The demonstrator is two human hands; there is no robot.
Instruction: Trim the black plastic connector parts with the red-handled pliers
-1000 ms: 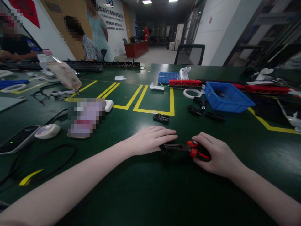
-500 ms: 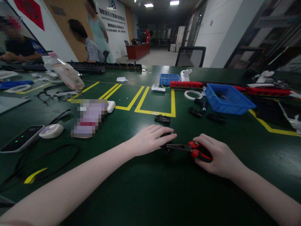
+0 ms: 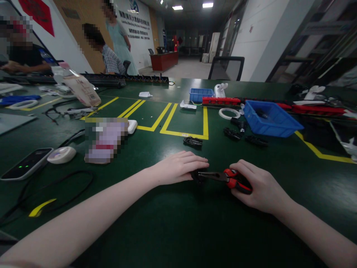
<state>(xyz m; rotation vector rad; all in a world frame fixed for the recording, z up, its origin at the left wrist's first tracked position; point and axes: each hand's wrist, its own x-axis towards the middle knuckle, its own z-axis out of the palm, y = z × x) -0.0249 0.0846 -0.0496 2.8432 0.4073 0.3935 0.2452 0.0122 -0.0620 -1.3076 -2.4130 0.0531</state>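
Observation:
My right hand (image 3: 255, 186) is wrapped round the red and black handles of a pair of needle-nose pliers (image 3: 231, 178). The jaws point left and reach a small black part (image 3: 198, 178), close above the green table. My left hand (image 3: 181, 166) lies over that part from the left, fingers together and curled onto it, hiding most of it. Whether the jaws pinch the part I cannot make out. Just beyond my left hand lies another black part (image 3: 193, 142).
Right of centre lie black pieces (image 3: 232, 133) beside a blue bin (image 3: 270, 121), with a smaller blue bin (image 3: 201, 95) behind. A pixelated phone-like object (image 3: 104, 143), a white round item (image 3: 61, 155) and a cable (image 3: 90, 182) lie left. People are at the far left.
The fingers of my left hand have drawn closer together and lower over the black part. The pliers in my right hand are almost where they were.

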